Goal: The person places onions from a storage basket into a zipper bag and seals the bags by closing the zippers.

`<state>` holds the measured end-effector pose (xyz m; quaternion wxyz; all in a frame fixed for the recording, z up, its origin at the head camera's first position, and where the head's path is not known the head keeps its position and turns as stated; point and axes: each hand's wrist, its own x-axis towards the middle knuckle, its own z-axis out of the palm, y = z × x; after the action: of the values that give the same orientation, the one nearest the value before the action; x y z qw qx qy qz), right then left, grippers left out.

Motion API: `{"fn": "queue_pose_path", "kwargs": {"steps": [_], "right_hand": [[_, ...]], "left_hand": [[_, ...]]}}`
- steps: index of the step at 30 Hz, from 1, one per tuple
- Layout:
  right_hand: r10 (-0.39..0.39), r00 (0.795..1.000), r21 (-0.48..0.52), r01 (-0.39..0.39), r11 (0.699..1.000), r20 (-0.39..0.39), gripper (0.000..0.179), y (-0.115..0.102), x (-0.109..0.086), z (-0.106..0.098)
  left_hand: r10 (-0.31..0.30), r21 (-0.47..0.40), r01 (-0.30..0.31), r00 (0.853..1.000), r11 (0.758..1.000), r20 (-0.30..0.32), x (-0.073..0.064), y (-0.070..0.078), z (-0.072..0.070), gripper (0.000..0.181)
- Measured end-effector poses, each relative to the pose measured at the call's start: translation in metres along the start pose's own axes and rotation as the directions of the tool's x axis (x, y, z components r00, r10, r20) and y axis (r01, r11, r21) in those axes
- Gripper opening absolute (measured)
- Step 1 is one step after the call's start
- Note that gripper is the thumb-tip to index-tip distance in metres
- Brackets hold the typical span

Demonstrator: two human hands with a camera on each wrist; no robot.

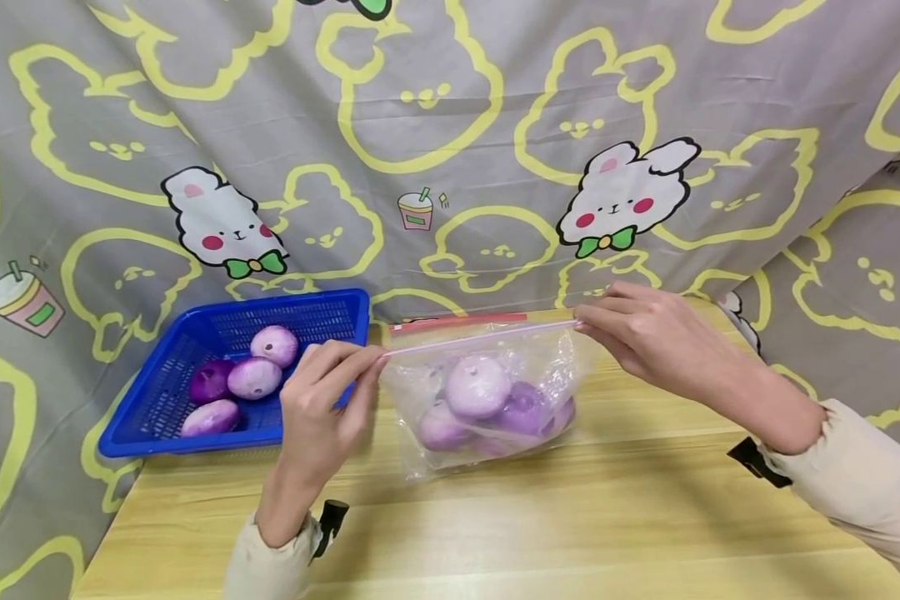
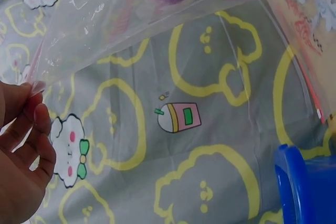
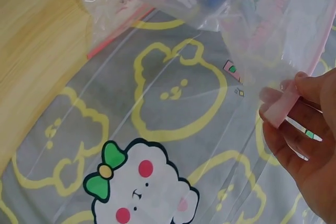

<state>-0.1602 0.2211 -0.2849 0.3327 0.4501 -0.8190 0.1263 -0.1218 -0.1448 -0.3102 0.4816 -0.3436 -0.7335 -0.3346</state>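
Note:
A clear zip bag point(image 1: 412, 392) with a pink seal strip holds several purple onions point(image 1: 478, 387) over the wooden table. My left hand point(image 1: 328, 400) pinches the left end of the strip between thumb and fingers. At the opposite end, my right hand point(image 1: 648, 333) pinches the top corner, and the strip runs straight between both hands. In the left wrist view, the left hand point(image 2: 23, 145) grips the bag's corner at the frame's edge. The right wrist view shows the right hand point(image 3: 307, 124) with a folded bit of plastic between thumb and fingers.
To the left stands a blue plastic basket point(image 1: 195, 446) with several onions point(image 1: 255, 378) in it. Behind the held bag, another bag with a red strip point(image 1: 465, 320) lies at the back of the wooden table point(image 1: 540, 533). A patterned curtain point(image 1: 435, 117) hangs behind.

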Motion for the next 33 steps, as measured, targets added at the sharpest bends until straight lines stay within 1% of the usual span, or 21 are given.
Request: {"fn": "queue_pose_path", "kwargs": {"steps": [3,8,13,17,20,23,25,27,28,30,33], "right_hand": [[0.027,0.999,-0.011,-0.027,1.0,0.023,0.046,0.002,-0.005,-0.002],[0.07,0.996,-0.046,-0.068,0.997,0.061,0.05,0.007,-0.014,-0.01],[0.085,0.995,-0.064,-0.081,0.995,0.057,0.055,0.005,-0.019,-0.019],[0.096,0.995,-0.091,-0.093,0.992,0.029,0.052,-0.001,-0.021,-0.031],[0.105,0.994,-0.098,-0.106,0.989,-0.017,0.05,-0.005,-0.023,-0.045],[0.16,0.984,-0.083,-0.166,0.983,-0.079,0.052,-0.008,-0.03,-0.061],[0.216,0.966,-0.081,-0.229,0.97,-0.145,0.057,-0.009,-0.036,-0.071],[0.293,0.934,-0.069,-0.312,0.947,-0.206,0.058,-0.01,-0.044,-0.079],[0.329,0.914,-0.051,-0.35,0.935,-0.239,0.056,-0.01,-0.049,-0.082],[0.403,0.871,-0.014,-0.423,0.906,-0.281,0.046,-0.01,-0.057,-0.088],[0.521,0.806,0.064,-0.526,0.848,-0.279,0.026,-0.008,-0.07,-0.095]], "left_hand": [[-0.005,0.001,0.005,1.0,1.0,0.004,-0.002,-0.002,-0.003,0.02],[-0.032,-0.002,0.032,0.999,0.999,0.018,-0.005,-0.005,-0.004,0.017],[-0.036,-0.005,0.036,0.999,0.999,0.026,-0.006,-0.007,-0.003,0.012],[-0.037,-0.04,0.038,0.999,0.998,0.019,-0.003,-0.006,0.0,0.016],[-0.051,-0.088,0.053,0.998,0.995,0.026,0.002,-0.002,0.006,0.015],[-0.059,-0.112,0.065,0.997,0.992,0.053,0.008,0.004,0.015,0.012],[-0.062,-0.126,0.071,0.995,0.989,0.075,0.012,0.008,0.024,0.011],[-0.062,-0.153,0.077,0.993,0.985,0.099,0.018,0.012,0.035,0.01],[-0.063,-0.173,0.082,0.992,0.981,0.112,0.021,0.014,0.041,0.01],[-0.074,-0.221,0.104,0.987,0.97,0.14,0.027,0.017,0.054,0.01],[-0.099,-0.303,0.16,0.974,0.939,0.205,0.034,0.018,0.077,0.01]]}}
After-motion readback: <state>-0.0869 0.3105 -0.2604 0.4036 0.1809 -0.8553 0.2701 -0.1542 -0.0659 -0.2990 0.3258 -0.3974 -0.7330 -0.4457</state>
